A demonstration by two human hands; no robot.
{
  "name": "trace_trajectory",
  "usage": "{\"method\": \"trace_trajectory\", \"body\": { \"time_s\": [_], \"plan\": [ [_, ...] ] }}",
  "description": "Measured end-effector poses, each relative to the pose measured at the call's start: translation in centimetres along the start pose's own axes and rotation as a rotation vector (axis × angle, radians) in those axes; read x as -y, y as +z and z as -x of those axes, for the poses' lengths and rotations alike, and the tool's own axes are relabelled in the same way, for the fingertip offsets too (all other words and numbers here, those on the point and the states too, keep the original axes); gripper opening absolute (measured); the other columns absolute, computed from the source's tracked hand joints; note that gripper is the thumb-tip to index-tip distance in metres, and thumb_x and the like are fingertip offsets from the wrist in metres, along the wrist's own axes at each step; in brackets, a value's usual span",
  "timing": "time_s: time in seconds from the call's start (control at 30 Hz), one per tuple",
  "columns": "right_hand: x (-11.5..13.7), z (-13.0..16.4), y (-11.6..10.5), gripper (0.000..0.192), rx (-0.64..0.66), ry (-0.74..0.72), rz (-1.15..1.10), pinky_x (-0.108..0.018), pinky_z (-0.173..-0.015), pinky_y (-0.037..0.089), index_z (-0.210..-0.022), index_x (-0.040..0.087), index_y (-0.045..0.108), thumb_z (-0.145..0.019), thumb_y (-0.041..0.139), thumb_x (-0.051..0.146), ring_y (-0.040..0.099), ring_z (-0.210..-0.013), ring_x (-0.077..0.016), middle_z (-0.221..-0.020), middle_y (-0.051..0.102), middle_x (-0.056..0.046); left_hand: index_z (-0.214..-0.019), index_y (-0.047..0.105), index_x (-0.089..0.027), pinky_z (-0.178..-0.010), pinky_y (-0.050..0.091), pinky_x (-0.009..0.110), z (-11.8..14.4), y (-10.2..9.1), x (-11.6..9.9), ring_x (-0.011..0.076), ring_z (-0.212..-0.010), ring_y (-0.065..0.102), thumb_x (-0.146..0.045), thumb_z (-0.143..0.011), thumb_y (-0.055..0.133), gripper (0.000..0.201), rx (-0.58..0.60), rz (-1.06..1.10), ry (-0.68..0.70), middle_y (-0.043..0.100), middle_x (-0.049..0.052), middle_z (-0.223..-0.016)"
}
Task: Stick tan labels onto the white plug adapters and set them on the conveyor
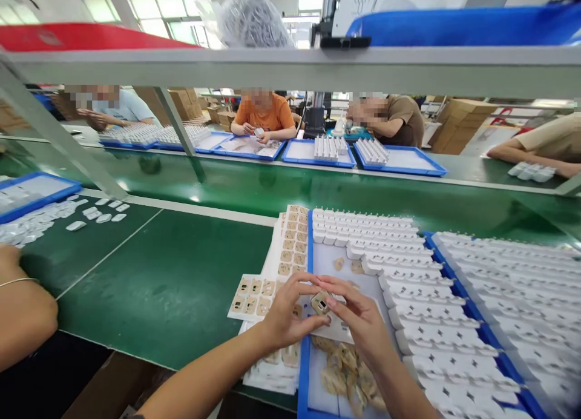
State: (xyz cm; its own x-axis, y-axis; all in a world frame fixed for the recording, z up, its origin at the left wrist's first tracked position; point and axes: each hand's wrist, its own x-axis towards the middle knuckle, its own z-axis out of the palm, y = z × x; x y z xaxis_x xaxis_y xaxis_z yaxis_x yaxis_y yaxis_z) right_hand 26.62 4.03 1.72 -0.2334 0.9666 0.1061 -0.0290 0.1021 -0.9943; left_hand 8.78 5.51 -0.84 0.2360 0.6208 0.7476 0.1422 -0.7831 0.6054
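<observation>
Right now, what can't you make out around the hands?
Head view:
- Small white plastic part: mostly covered by both hands' fingertips, details too small.
- Pile of tan peeled film scraps: partly behind right hand.
- Tan sticker sheets: partly under left hand.

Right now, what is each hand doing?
Left hand: closed on the small white part.
Right hand: pinching the same part from the other side.

Seated workers [264, 117] beyond the green conveyor belt [290, 192], cardboard boxes [460, 125] behind.
</observation>
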Motion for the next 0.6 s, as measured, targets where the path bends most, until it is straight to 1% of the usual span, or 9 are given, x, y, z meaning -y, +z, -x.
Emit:
{"method": "trace_trajectory", "body": {
  "time_s": [0.07,0.13,0.2,0.27,0.37,0.43,0.5,0.57,0.6],
  "plan": [
    [0.0,-0.2,-0.5,0.027,0.065,-0.015,0.037,-0.044,-0.109,0.046,-0.115,0.033,0.075,-0.09,0.066,0.037,0.057,-0.129,-0.0284,-0.132,0.068,-0.006,-0.118,0.054,-0.023,-0.087,0.057,0.038,0.0,0.0,0.1,0.0237,-0.107,0.063,-0.038,-0.085,0.073,0.041,-0.002,0.062,-0.063,0.061,0.011,-0.115],
    [0.0,-0.3,-0.9,0.028,0.064,-0.03,0.095,-0.043,-0.104,0.05,-0.117,0.033,0.073,-0.091,0.063,0.04,0.06,-0.126,-0.0283,-0.132,0.068,-0.007,-0.117,0.055,-0.023,-0.084,0.057,0.035,0.0,0.1,0.3,0.0236,-0.106,0.064,-0.038,-0.084,0.073,0.041,0.003,0.097,-0.09,0.062,0.012,-0.115],
    [-0.1,-0.3,-1.1,0.026,-0.017,-0.07,0.197,-0.041,-0.096,0.055,-0.111,0.03,0.074,-0.092,0.061,0.043,0.066,-0.115,-0.0277,-0.12,0.072,-0.008,-0.118,0.056,-0.023,-0.085,0.057,0.036,0.1,0.2,0.4,0.0236,-0.104,0.065,-0.036,-0.082,0.074,0.042,0.021,0.082,-0.061,0.064,0.012,-0.114],
    [-0.2,-0.3,-1.2,0.023,-0.108,-0.142,0.321,-0.039,-0.092,0.056,-0.1,0.027,0.075,-0.092,0.061,0.044,0.069,-0.107,-0.0269,-0.107,0.075,-0.008,-0.119,0.057,-0.022,-0.087,0.056,0.037,0.2,0.4,0.5,0.0241,-0.102,0.067,-0.033,-0.079,0.076,0.045,0.038,0.033,-0.007,0.067,0.012,-0.111],
    [-0.1,-0.2,-1.4,0.018,-0.133,-0.25,0.47,-0.036,-0.088,0.057,-0.092,0.025,0.071,-0.093,0.06,0.039,0.07,-0.1,-0.0243,-0.1,0.074,-0.007,-0.118,0.058,-0.021,-0.087,0.057,0.037,0.3,0.5,0.5,0.025,-0.101,0.068,-0.031,-0.076,0.078,0.047,0.048,-0.03,0.025,0.069,0.013,-0.109],
    [0.0,-0.2,-1.4,0.014,-0.119,-0.341,0.559,-0.033,-0.084,0.057,-0.094,0.025,0.068,-0.096,0.056,0.033,0.07,-0.097,-0.022,-0.101,0.073,-0.006,-0.118,0.059,-0.02,-0.087,0.057,0.036,0.3,0.5,0.4,0.0247,-0.101,0.069,-0.03,-0.076,0.078,0.047,0.049,-0.046,0.032,0.07,0.013,-0.108],
    [0.2,-0.3,-1.3,0.01,-0.134,-0.477,0.665,-0.032,-0.083,0.057,-0.096,0.025,0.065,-0.096,0.055,0.027,0.069,-0.097,-0.0212,-0.103,0.072,-0.007,-0.116,0.06,-0.02,-0.086,0.058,0.035,0.3,0.6,0.4,0.0239,-0.099,0.07,-0.03,-0.075,0.078,0.046,0.042,-0.05,0.021,0.07,0.012,-0.108],
    [0.4,-0.3,-1.1,0.01,-0.161,-0.634,0.774,-0.032,-0.083,0.056,-0.097,0.024,0.064,-0.095,0.055,0.021,0.069,-0.096,-0.0213,-0.102,0.072,-0.007,-0.114,0.061,-0.019,-0.083,0.058,0.034,0.4,0.8,0.6,0.0236,-0.097,0.07,-0.029,-0.072,0.079,0.046,0.039,-0.045,-0.012,0.071,0.012,-0.107],
    [0.5,-0.3,-0.9,0.01,-0.167,-0.7,0.814,-0.032,-0.083,0.056,-0.096,0.023,0.063,-0.095,0.054,0.019,0.068,-0.095,-0.0213,-0.1,0.071,-0.007,-0.112,0.062,-0.019,-0.08,0.059,0.032,0.4,0.8,0.7,0.0233,-0.095,0.07,-0.028,-0.071,0.078,0.045,0.045,-0.043,-0.056,0.071,0.011,-0.106]
  ]
}}
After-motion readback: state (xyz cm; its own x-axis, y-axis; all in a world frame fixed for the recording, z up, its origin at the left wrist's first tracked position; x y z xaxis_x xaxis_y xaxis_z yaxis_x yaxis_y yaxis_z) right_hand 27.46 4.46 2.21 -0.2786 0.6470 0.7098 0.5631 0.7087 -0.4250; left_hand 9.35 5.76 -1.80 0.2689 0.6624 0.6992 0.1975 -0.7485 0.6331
